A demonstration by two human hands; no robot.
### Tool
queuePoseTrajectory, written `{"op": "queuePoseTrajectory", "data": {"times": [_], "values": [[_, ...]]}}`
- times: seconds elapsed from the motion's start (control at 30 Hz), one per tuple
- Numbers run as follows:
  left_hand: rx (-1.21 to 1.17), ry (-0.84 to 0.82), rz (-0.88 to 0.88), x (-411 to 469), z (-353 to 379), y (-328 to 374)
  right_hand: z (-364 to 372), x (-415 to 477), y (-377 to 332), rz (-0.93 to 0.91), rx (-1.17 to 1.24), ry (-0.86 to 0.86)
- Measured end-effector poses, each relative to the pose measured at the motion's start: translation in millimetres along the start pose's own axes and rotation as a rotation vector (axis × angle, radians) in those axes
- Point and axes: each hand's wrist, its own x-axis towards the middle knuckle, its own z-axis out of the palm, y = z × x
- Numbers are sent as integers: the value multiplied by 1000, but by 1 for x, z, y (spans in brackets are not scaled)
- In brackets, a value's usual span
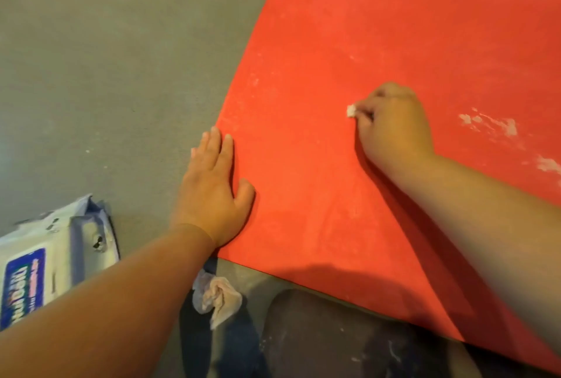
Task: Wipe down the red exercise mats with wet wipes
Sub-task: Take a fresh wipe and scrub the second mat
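A red exercise mat [379, 43] lies flat on the grey floor and fills the right of the view. White smears mark it at the right. My right hand [394, 122] is on the mat's middle, fingers curled round a small white wet wipe [351, 110] that peeks out at its left. My left hand [212, 186] rests flat, fingers straight, across the mat's left edge near the front corner.
A white and blue pack of wet wipes [51, 259] lies on the grey floor [106, 59] at the lower left. A crumpled, dirty used wipe [217, 295] lies just in front of the mat's near edge. Something dark [334, 335] sits at the bottom.
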Motion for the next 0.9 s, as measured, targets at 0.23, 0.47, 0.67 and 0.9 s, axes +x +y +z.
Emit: {"op": "queuePoseTrajectory", "data": {"times": [0.23,0.47,0.67,0.9], "values": [[5,-1,-25,0,2,0,-3,-43,-33,-480,162,-217],[27,-43,-25,2,-1,2,-3,10,1,-9,-7,-25],[41,-26,-52,1,-2,1,-8,-42,-31,-555,176,-309],[31,-29,-131,3,1,0,26,45,-43,-144,89,-63]]}}
